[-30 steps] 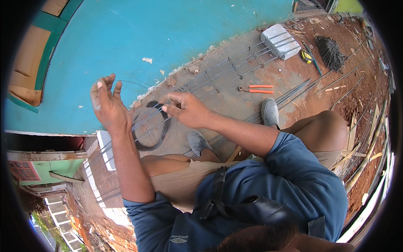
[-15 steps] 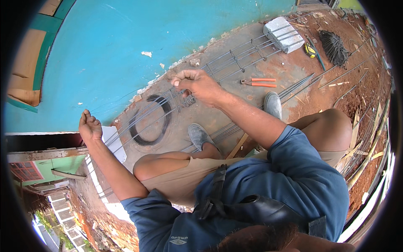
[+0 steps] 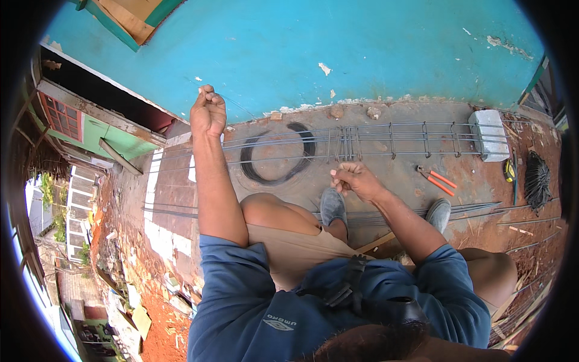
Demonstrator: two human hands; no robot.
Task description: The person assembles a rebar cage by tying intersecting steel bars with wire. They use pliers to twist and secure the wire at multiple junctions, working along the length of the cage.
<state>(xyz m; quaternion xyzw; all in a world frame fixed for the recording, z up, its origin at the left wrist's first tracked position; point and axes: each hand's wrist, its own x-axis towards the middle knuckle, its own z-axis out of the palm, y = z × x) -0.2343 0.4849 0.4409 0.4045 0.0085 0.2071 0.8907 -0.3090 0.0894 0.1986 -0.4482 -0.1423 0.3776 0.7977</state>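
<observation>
The head has swung round, so the rebar cage (image 3: pixel 425 139) that slanted across the view half a second ago now runs nearly level, along the foot of the turquoise wall (image 3: pixel 386 54). The left hand (image 3: pixel 208 114), low and stretched out then, is now lifted in front of the wall, its thumb and fingers closed in a pinch on a thin wire (image 3: pixel 239 106). That wire trails off to the right across the wall; its far end is too fine to follow.

The right hand (image 3: pixel 357 179) has moved more. It was over the bars; now it appears on the near side of the cage, just beside the bunched stirrups (image 3: pixel 345 142), half curled with thumb and forefinger close together. Whether it pinches anything I cannot tell.

As a result, the hands are well apart, neither seems to grip the cage, and the wire looks loose, with no tie to the bars visible along the stretch that shows.

The other things lie where they did: the dark wire coil (image 3: pixel 309 148) on the floor beneath the bars, the white block (image 3: pixel 490 136) at the cage's right end, and the orange-handled pincers (image 3: pixel 444 179) on the floor, untouched, to the right of the right hand.
</observation>
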